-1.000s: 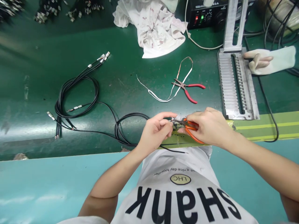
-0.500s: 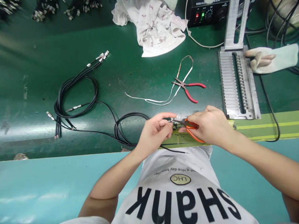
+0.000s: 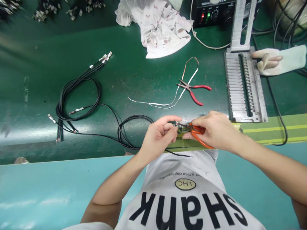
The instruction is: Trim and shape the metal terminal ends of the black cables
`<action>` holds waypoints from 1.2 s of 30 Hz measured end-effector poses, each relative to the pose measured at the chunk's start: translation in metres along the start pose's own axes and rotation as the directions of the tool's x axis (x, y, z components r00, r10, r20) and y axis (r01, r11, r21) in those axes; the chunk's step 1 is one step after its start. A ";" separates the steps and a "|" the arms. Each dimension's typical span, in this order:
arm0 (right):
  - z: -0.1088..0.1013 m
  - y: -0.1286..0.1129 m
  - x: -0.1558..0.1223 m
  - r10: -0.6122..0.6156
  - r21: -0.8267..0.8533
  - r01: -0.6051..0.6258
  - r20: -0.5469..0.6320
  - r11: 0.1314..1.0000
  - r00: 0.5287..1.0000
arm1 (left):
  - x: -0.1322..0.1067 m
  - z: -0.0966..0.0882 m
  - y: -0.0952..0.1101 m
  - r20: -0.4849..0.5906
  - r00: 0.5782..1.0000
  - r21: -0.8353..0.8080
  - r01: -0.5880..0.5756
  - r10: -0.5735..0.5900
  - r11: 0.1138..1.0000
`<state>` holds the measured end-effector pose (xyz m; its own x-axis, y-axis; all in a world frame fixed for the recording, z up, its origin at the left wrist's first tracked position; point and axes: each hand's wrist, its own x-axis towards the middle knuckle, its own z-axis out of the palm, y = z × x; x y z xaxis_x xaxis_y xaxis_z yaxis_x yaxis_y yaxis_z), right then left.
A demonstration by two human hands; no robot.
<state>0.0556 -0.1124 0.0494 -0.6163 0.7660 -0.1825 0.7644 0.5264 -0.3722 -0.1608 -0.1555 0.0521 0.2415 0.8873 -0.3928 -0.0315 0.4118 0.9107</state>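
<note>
My left hand (image 3: 159, 134) pinches a black cable close to its small metal end (image 3: 177, 124). In my right hand (image 3: 213, 129) is a pair of orange-handled pliers (image 3: 200, 138), whose dark jaws reach to that metal end. Whether the jaws grip it is too small to tell. A loop of black cable (image 3: 120, 129) lies left of my left hand, and a bare-ended black cable (image 3: 178, 155) sticks out below my wrist. Beyond my hands, red-handled pliers (image 3: 192, 91) lie spread on the green table, across a thin white strip (image 3: 159, 104).
Coiled black cables (image 3: 59, 103) with metal connectors lie at the left. A white cloth (image 3: 165, 28) and a black control box (image 3: 213, 14) are at the back. On the right stand a slotted metal fixture (image 3: 240, 86) and a white glove (image 3: 283, 60). Connector bundles (image 3: 46, 9) are at the far left.
The orange pliers' handles have spread slightly and swung a little toward me as my right hand's fingers shifted. My left hand stays almost still at the cable end.
</note>
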 end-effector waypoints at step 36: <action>-0.075 0.049 0.017 0.119 -0.080 -0.168 -0.423 0.983 0.898 | 0.034 -0.009 0.007 -0.075 0.996 -0.090 -0.062 0.055 0.994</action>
<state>0.0968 -0.0464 0.0960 -0.3828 0.9068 0.1765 0.8698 0.4181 -0.2620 -0.1619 -0.1204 0.0441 0.1655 0.9217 -0.3508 -0.1340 0.3734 0.9179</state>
